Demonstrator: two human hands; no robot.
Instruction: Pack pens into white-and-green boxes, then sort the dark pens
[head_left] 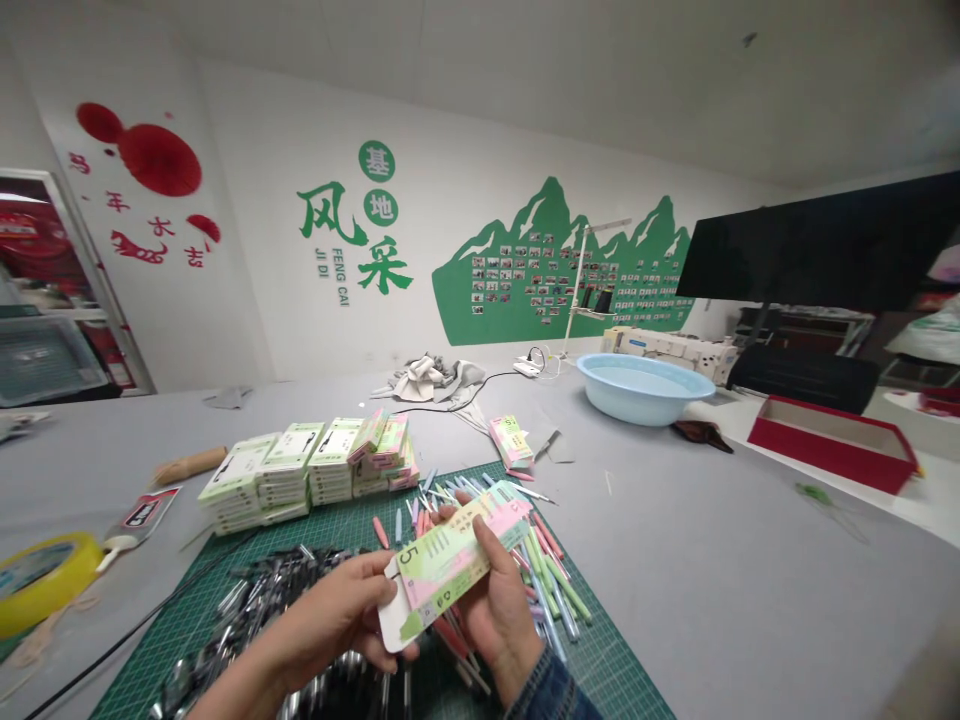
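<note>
A pink and green pen box (pixel 457 555) marked with a 5 is held tilted over the mat, its white end flap sticking out at the near left. My right hand (pixel 499 610) is wrapped around the box's middle, thumb on top. At the flap end, the fingers of my left hand (pixel 360 600) pinch the edge. Beneath lie loose pastel pens (pixel 555 575) in green, blue, pink and purple. A heap of black and clear pens (pixel 277 610) is under my left forearm. What is inside the box is hidden.
Stacked cartons (pixel 285 465) stand at the green cutting mat's (pixel 615 660) back left, another box (pixel 511 442) behind the pens. Yellow tape (pixel 52 580) and a glue tube (pixel 142 520) lie left. A blue basin (pixel 645 390), sewing machine (pixel 671 350) and red box (pixel 832 445) stand right.
</note>
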